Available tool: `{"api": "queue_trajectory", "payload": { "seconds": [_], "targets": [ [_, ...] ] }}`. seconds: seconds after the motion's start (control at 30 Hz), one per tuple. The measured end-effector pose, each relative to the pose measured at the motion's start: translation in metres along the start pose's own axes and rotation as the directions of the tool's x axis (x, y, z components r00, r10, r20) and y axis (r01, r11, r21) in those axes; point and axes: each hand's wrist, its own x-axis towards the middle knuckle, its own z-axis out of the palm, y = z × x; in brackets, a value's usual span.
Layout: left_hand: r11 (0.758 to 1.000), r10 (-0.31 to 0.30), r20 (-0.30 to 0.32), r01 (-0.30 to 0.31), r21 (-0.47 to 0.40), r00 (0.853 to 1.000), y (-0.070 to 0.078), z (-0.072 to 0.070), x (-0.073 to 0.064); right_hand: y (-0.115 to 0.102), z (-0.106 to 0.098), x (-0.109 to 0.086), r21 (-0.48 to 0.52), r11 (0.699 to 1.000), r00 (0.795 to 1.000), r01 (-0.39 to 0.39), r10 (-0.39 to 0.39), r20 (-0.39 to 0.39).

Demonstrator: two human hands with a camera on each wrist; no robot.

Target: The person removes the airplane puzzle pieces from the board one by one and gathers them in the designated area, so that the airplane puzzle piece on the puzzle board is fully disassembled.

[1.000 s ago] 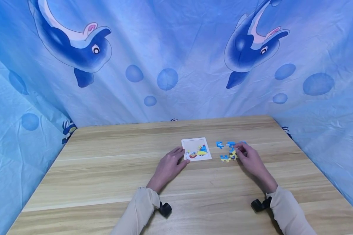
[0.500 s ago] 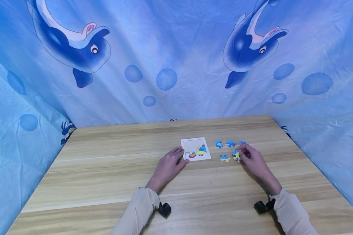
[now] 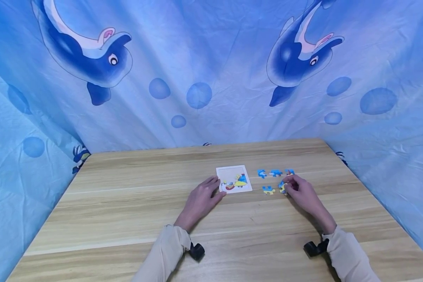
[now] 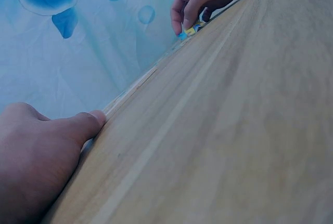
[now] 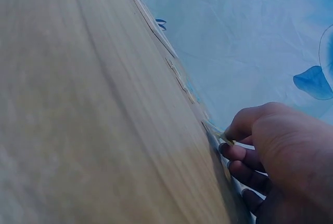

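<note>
A small square puzzle tray (image 3: 229, 174) with a white border lies mid-table, with a cartoon picture filling its lower part. My left hand (image 3: 202, 199) rests at its left side, fingers on the left border and thumb by the near-left corner. To the right, my right hand (image 3: 304, 196) pinches a blue and yellow puzzle piece (image 3: 281, 188) between thumb and fingers. In the left wrist view that piece (image 4: 193, 28) is tilted up off the table. The right wrist view shows its edge between thumb and index finger.
Three blue puzzle pieces lie in a row behind: a left one (image 3: 262, 173), a middle one (image 3: 276, 172) and a right one (image 3: 290, 171). A blue and yellow piece (image 3: 268, 190) lies nearer. A blue dolphin-print curtain (image 3: 225, 78) borders the wooden table (image 3: 134, 211).
My right hand has shifted to the right with the blue and yellow piece, away from the nearer loose piece, and has since tilted it slightly. The left hand stays at the tray.
</note>
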Motion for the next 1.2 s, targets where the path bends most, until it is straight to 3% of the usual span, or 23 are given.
{"api": "queue_trajectory", "payload": {
  "seconds": [0.33, 0.57, 1.2],
  "targets": [
    [1.000, 0.000, 0.001, 0.000, -0.003, 1.000, 0.0001, -0.0008, -0.0001, -0.0036, 0.0004, 0.0009, -0.013, 1.000, 1.000, -0.001, 0.001, 0.027],
    [1.000, -0.001, 0.008, 0.001, -0.003, 1.000, 0.0004, -0.0012, 0.0005, -0.0062, 0.0013, 0.0003, -0.079, 0.995, 0.998, 0.055, -0.055, -0.006],
    [1.000, 0.004, 0.009, -0.004, 0.002, 1.000, 0.0000, -0.0011, 0.0005, -0.0028, 0.0030, 0.0010, -0.107, 0.991, 0.996, 0.078, -0.082, -0.034]
  ]
}}
